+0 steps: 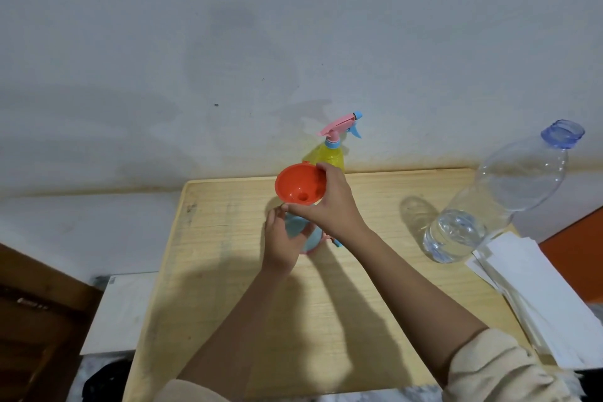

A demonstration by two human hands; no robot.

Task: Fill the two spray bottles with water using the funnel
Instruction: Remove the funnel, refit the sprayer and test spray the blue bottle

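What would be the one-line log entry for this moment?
right hand: holds orange funnel | left hand: grips blue spray bottle | yellow spray bottle: capped | water bottle: open, untouched

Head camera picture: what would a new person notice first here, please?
First, the orange funnel at the centre, held by the right hand over a light blue spray bottle that the left hand steadies on the wooden table. Behind it stands a yellow spray bottle by the wall. At the right, a large clear water bottle stands open.

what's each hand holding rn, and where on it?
Right hand: orange funnel, by its rim. Left hand: blue spray bottle, around its body.
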